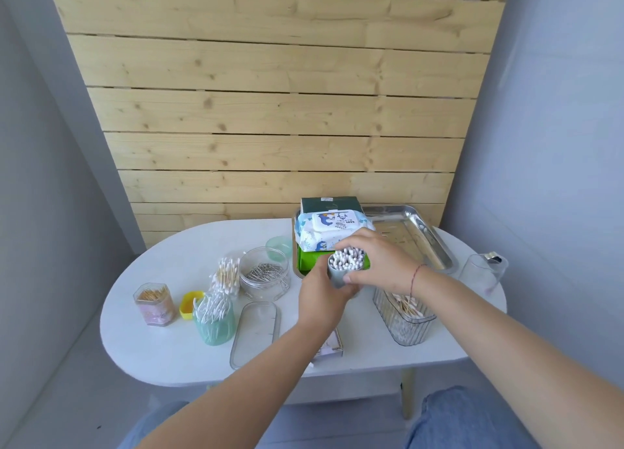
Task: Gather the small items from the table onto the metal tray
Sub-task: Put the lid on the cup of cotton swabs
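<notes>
Just beyond both hands, tray (435, 246); upright swab cup (339, 273) gripped by left hand (326, 296), right hand (378, 263), nearer the tray, cupped around its top.

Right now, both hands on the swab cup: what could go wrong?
1. The grey cup, held by the left hand and right hand, is open-topped and packed with swabs; tilting it could spill them.
2. The metal tray near side is crowded by the wipes pack; setting it down there may be awkward.

Wipes pack (324, 232) on tray (425, 242) at table (189, 246) rear; paperclip jar (265, 273) left of tray.
</notes>
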{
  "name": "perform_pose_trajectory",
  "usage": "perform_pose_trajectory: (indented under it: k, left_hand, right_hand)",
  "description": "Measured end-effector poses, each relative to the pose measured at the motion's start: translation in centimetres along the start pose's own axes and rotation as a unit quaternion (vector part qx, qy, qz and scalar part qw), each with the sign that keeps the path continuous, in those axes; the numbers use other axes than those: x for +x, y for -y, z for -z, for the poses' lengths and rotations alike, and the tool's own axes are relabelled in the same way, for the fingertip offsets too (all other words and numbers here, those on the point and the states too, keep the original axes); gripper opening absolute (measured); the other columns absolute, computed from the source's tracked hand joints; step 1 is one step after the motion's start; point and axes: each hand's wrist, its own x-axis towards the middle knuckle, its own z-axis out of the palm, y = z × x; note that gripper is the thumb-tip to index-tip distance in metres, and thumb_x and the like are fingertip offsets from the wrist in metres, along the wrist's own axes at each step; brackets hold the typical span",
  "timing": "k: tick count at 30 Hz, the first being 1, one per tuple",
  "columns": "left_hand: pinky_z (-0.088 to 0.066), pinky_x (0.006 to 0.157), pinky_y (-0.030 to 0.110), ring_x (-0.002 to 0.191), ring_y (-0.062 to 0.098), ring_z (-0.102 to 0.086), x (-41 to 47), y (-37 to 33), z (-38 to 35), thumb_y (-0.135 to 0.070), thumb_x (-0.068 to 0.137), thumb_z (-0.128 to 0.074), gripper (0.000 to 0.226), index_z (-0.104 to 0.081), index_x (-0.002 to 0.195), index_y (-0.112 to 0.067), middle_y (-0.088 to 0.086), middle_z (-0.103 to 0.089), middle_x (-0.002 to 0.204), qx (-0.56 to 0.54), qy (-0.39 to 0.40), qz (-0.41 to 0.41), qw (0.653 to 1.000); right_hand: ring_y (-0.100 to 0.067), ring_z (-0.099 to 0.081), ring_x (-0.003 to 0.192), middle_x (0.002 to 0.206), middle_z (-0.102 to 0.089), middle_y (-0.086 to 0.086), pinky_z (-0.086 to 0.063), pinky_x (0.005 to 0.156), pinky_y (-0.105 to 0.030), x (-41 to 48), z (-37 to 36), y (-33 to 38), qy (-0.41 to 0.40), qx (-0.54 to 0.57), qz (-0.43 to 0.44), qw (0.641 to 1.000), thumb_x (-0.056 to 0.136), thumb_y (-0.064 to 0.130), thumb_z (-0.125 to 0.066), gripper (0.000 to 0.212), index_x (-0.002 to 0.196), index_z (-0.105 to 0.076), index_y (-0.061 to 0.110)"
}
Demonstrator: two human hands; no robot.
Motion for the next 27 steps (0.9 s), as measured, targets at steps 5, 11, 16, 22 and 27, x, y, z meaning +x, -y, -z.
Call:
perform_pose_trajectory:
  k: [5, 11, 16, 22, 27]
  left_hand:
    - [-0.032, 0.052, 0.024, 0.06, 0.011, -0.041, 1.3, -2.4, -2.7, -0.021, 0.073, -0.075, 0.042, -0.056, 0.11, -0.012, -0.005, -0.048, 0.068, 0.011, 0.023, -0.036, 0.999]
    - [-0.034, 0.05, 0.013, 0.056, 0.005, -0.045, 1.9, -5.5, -7.5, -0.025, 0.073, -0.077, 0.035, -0.055, 0.098, -0.018, -0.01, -0.053, 0.067, -0.006, 0.055, -0.055, 0.997]
    - [-0.051, 0.069, 0.027, 0.083, 0.016, -0.064, 2.3, -6.6, -10.5, -0.025, 0.068, -0.08, 0.048, -0.059, 0.111, -0.017, -0.003, -0.068, 0.092, 0.01, 0.072, -0.051, 0.996]
    - [-0.053, 0.079, 0.035, 0.093, 0.022, -0.065, 2.7, -7.4, -12.9, -0.018, 0.067, -0.08, 0.05, -0.059, 0.113, -0.015, 0.002, -0.069, 0.102, 0.009, 0.099, -0.029, 0.995]
    - [-0.053, 0.076, 0.036, 0.085, 0.021, -0.063, 3.3, -7.6, -13.5, -0.015, 0.065, -0.082, 0.049, -0.061, 0.11, -0.015, 0.002, -0.067, 0.094, -0.022, 0.127, 0.003, 0.992]
  right_hand:
    - [-0.018, -0.045, 0.124, 0.131, -0.048, 0.002, -0.036, 0.105, -0.035, -1.2, 2.7, -2.4, -0.042, 0.005, -0.024, 0.999, 0.072, 0.027, -0.075, 0.054, 0.124, -0.057, 0.027]
    - [-0.009, -0.043, 0.13, 0.14, -0.047, 0.005, -0.032, 0.111, -0.03, -5.0, 7.2, -7.4, -0.067, 0.111, -0.081, 0.988, 0.078, 0.039, -0.072, 0.078, 0.143, -0.031, 0.027]
    - [-0.012, -0.046, 0.128, 0.14, -0.049, -0.001, -0.043, 0.091, -0.021, -8.2, 10.1, -12.7, -0.115, 0.155, -0.18, 0.965, 0.094, 0.031, -0.052, 0.046, 0.138, -0.042, 0.019]
    - [-0.027, -0.041, 0.131, 0.146, -0.04, -0.005, -0.037, 0.102, -0.032, -9.7, 8.1, -17.8, -0.044, 0.059, -0.251, 0.965, 0.079, 0.005, -0.06, 0.069, 0.142, -0.035, 0.017]
    - [-0.019, -0.042, 0.126, 0.136, -0.039, 0.004, -0.047, 0.09, -0.029, -8.6, 5.5, -20.8, -0.061, 0.067, -0.249, 0.964, 0.073, 0.017, -0.071, 0.073, 0.137, -0.039, 0.03]
